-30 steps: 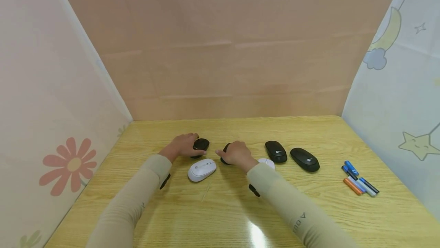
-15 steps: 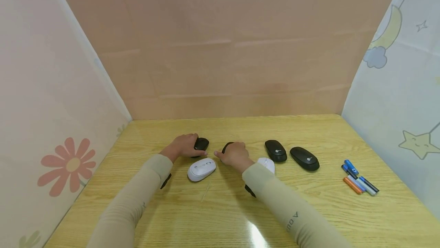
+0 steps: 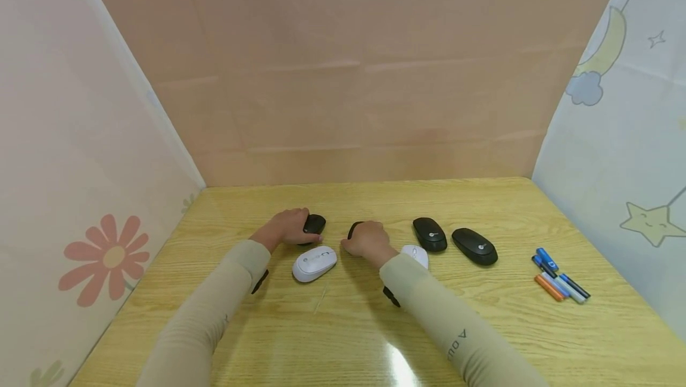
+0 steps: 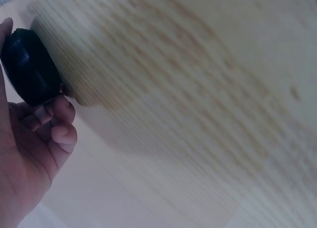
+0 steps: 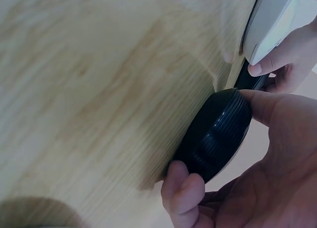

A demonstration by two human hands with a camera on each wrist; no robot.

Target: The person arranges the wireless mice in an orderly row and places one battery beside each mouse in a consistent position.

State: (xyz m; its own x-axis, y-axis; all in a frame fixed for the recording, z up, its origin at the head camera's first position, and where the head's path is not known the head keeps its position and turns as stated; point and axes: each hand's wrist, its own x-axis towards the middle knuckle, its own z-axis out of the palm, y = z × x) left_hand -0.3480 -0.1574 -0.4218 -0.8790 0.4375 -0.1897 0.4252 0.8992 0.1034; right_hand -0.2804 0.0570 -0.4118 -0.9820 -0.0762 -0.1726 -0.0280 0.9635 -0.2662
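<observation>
In the head view, my left hand (image 3: pixel 287 227) grips a black computer mouse (image 3: pixel 315 224), thumb along its near side. The left wrist view shows this black mouse (image 4: pixel 30 67) between the thumb and curled fingers. My right hand (image 3: pixel 368 240) holds a second black mouse (image 3: pixel 352 230), mostly covered by the hand. From the right wrist, that mouse (image 5: pixel 215 134) shows its ridged side, pinched between thumb and fingertips, low at the wooden table. A white mouse (image 3: pixel 314 264) lies just in front of the left hand. Another white mouse (image 3: pixel 416 255) is partly hidden behind the right wrist.
Two more black mice (image 3: pixel 430 234) (image 3: pixel 474 246) lie to the right of my right hand. Farther right is a group of markers (image 3: pixel 560 286) in blue, orange and pale colours. A brown panel (image 3: pixel 343 77) stands along the table's back edge, with patterned sheets at both sides.
The right thumb has drawn in against its mouse. The right forearm has shifted slightly left, uncovering more of the white mouse behind it. The left hand stays nearly where it was.
</observation>
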